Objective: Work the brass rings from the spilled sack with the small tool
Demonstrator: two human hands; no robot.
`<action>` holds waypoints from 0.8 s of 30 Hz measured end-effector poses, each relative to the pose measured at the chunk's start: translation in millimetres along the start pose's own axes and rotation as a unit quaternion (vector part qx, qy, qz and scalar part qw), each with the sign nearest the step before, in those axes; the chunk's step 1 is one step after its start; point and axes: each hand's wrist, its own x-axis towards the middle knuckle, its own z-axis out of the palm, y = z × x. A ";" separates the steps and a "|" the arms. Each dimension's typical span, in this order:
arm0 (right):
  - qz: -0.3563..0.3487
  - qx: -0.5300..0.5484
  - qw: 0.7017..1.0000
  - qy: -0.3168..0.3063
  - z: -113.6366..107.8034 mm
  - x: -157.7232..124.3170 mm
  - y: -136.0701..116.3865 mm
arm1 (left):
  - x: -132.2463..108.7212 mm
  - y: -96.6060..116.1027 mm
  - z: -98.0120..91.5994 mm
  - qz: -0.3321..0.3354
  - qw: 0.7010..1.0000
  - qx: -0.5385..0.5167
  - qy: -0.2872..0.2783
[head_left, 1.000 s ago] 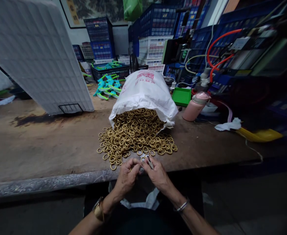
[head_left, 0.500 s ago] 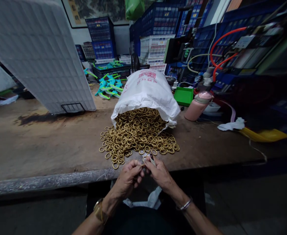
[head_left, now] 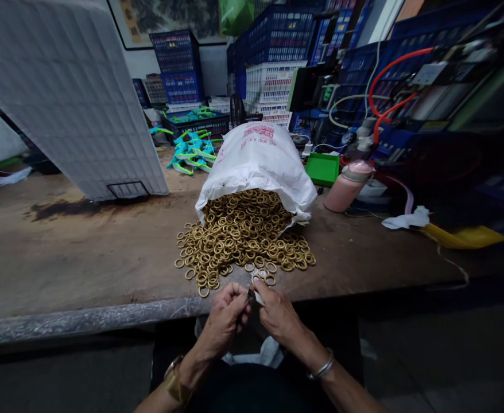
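Observation:
A heap of brass-coloured rings (head_left: 240, 238) spills from a white sack (head_left: 258, 158) lying on the brown workbench (head_left: 75, 258). My left hand (head_left: 226, 318) and my right hand (head_left: 280, 315) meet at the bench's near edge, just below the loose rings. My left hand's fingers are pinched on something small that I cannot make out. In my right hand is a small, pale, blade-like tool (head_left: 258, 297), pointing toward the left fingertips. A watch sits on my left wrist, a bangle on my right.
A large white gridded panel (head_left: 66, 97) leans at the left. Teal and green plastic parts (head_left: 192, 152) lie behind the sack. A green tray (head_left: 322, 169), a pink bottle (head_left: 347, 186), a white rag and a yellow scoop (head_left: 462, 236) sit at the right. Crates and hoses fill the back.
Both hands have drawn slightly back toward me from the ring pile. The tool in my right hand has tilted down toward the left fingertips.

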 end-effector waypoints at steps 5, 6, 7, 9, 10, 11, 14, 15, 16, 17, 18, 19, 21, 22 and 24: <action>0.094 -0.069 0.992 0.046 -13.5 4.7 20.1 | -14.1 8.4 5.2 -0.009 0.997 -0.042 -0.067; 0.102 -0.069 0.990 0.065 -16.2 5.3 25.0 | -14.3 10.2 5.7 -0.015 0.995 -0.071 -0.072; 0.110 -0.067 0.988 0.086 -18.3 5.8 29.6 | -13.4 11.4 5.6 -0.022 0.992 -0.099 -0.071; 0.134 -0.068 0.982 0.117 -20.4 6.4 37.2 | -9.0 11.5 3.7 -0.038 0.987 -0.140 -0.063; 0.145 -0.072 0.979 0.125 -20.3 6.6 39.9 | -6.2 10.3 2.1 -0.045 0.986 -0.152 -0.057; 0.151 -0.077 0.977 0.129 -19.4 6.7 41.7 | -3.6 8.6 0.4 -0.049 0.985 -0.160 -0.051; 0.139 -0.094 0.977 0.128 -14.9 7.1 41.2 | 1.5 2.7 -4.6 -0.060 0.981 -0.182 -0.034; 0.132 -0.100 0.978 0.128 -13.5 7.4 39.6 | 2.2 1.1 -6.0 -0.066 0.978 -0.192 -0.033; 0.130 -0.107 0.978 0.126 -12.5 7.9 37.6 | 2.6 -0.3 -7.4 -0.072 0.976 -0.204 -0.035; 0.130 -0.114 0.977 0.123 -12.0 8.6 35.6 | 2.9 -1.5 -8.9 -0.079 0.972 -0.217 -0.040; 0.132 -0.121 0.977 0.118 -11.9 9.4 33.8 | 3.3 -2.8 -10.4 -0.086 0.968 -0.231 -0.045; 0.135 -0.126 0.976 0.114 -12.2 10.2 32.6 | 3.7 -4.2 -11.9 -0.094 0.964 -0.245 -0.049; 0.140 -0.129 0.976 0.108 -13.2 11.8 32.3 | 5.2 -7.2 -14.7 -0.108 0.955 -0.270 -0.052; 0.142 -0.126 0.976 0.107 -13.5 12.3 33.1 | 6.2 -8.5 -15.5 -0.114 0.952 -0.279 -0.052; 0.141 -0.105 0.979 0.108 -12.9 12.8 35.4 | 8.7 -10.2 -15.3 -0.116 0.950 -0.286 -0.046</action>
